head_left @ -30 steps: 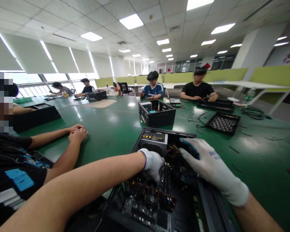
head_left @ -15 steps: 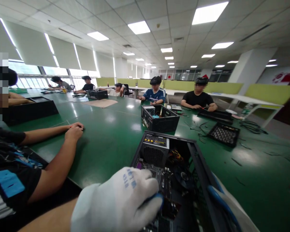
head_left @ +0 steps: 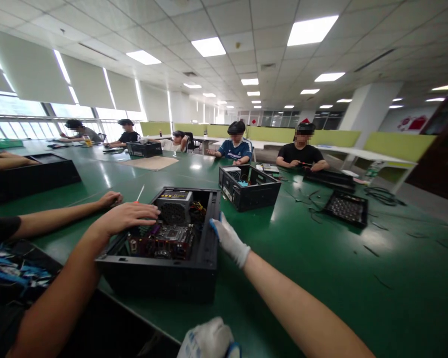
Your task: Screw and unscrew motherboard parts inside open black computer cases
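A black computer case (head_left: 160, 273) lies on its side with its top face uncovered. Inside, a power supply (head_left: 174, 209) sits at the far end and a motherboard (head_left: 171, 233) nearer. My right hand (head_left: 231, 241), in a white glove with blue on the palm side, rests against the case's right wall, fingers stretched out. At the bottom edge of the view, apart from the case, my left hand (head_left: 209, 340) is gloved with its fingers curled; whatever may be in them is hidden. A co-worker's bare hand (head_left: 134, 216) reaches over the case's left side.
A second open computer case (head_left: 252, 191) stands beyond on the green table (head_left: 302, 278). Farther right lie a black tray of small parts (head_left: 345, 209), loose cables (head_left: 384, 195) and wire scraps. A screwdriver (head_left: 140, 193) shows behind the co-worker's hand. Several people work around the table.
The case has shifted left and turned, toward the co-worker, whose hand now reaches over it. My left hand has come out of the case and down. My right hand stays at its right wall.
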Tool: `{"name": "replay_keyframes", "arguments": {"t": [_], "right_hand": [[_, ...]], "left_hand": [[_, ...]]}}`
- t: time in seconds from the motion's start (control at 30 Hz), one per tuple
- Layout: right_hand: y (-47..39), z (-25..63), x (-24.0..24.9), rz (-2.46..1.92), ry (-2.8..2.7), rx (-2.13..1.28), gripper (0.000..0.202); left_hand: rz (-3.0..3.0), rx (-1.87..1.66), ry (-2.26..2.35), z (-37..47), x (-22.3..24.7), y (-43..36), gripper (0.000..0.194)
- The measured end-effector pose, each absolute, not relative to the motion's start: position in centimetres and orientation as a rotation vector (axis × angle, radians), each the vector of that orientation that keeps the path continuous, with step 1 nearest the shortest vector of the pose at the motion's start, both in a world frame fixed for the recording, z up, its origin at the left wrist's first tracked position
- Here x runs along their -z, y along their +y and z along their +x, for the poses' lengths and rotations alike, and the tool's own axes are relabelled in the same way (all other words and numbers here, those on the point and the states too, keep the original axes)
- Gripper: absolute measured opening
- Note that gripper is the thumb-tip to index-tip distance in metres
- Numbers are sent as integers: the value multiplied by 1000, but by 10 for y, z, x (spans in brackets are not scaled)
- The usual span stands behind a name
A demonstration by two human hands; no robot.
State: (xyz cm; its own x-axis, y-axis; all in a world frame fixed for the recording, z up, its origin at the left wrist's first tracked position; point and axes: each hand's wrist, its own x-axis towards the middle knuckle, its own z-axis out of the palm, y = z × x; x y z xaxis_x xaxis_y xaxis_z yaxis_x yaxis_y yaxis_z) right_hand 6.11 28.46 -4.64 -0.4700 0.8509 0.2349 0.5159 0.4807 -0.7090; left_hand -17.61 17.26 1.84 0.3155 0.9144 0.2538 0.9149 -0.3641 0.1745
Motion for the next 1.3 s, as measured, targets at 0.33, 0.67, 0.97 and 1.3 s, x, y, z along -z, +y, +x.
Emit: {"name": "replay_keyframes", "arguments": {"t": [0.33, 0.67, 0.97, 1.3], "right_hand": [[372, 50, 12, -1305, -2414, -205, 78], [456, 129, -20, -1790, -2421, 289, 39], [449, 135, -12, -1806, -2589, 466, 46], [279, 148, 9, -1574, -2624, 584, 49]], "left_hand": [[-2398, 470, -1862, -50, 145, 94, 32], [-2150, 1127, -1795, -33, 181, 109, 19], [-2048, 1270, -1735, -33, 177, 109, 21], [-2156, 1272, -1710, -36, 177, 107, 15]]}}
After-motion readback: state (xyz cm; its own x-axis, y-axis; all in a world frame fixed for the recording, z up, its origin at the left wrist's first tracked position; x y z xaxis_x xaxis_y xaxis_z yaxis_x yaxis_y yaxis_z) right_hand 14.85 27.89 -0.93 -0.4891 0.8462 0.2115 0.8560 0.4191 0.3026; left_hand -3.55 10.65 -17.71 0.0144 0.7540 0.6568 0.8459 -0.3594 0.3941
